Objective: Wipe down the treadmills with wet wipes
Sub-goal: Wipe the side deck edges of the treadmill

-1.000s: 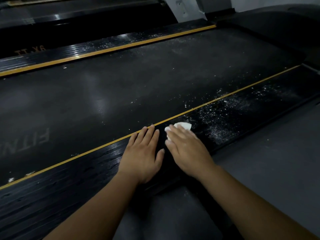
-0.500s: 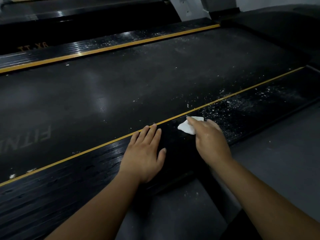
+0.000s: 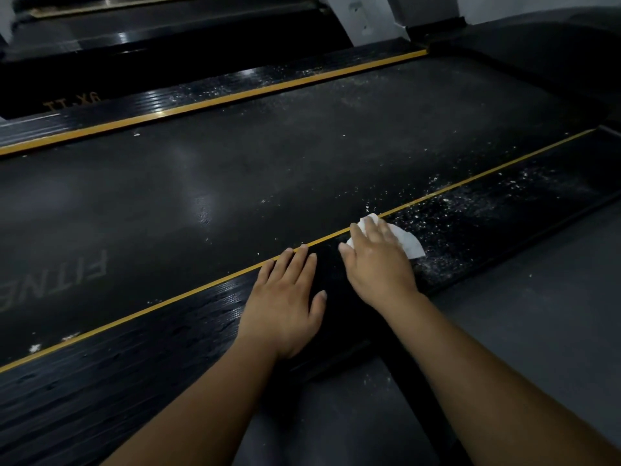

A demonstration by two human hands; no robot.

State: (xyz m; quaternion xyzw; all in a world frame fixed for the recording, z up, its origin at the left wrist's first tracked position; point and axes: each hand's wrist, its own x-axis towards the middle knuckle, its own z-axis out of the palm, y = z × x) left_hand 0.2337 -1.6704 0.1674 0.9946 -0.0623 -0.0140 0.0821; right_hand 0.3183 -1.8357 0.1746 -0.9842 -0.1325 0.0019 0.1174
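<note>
A: White wet wipe (image 3: 409, 244) is on the near side rail (image 3: 134, 381) of the treadmill (image 3: 235, 183), pinned under the right hand (image 3: 376, 264), fingers straight.

B: yep, and the left hand (image 3: 285, 297) lies spread flat on that rail just beside it, holding nothing.

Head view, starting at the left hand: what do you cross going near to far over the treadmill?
left hand, flat on the near side rail → near yellow stripe → running belt → far yellow stripe → far side rail → next treadmill
</note>
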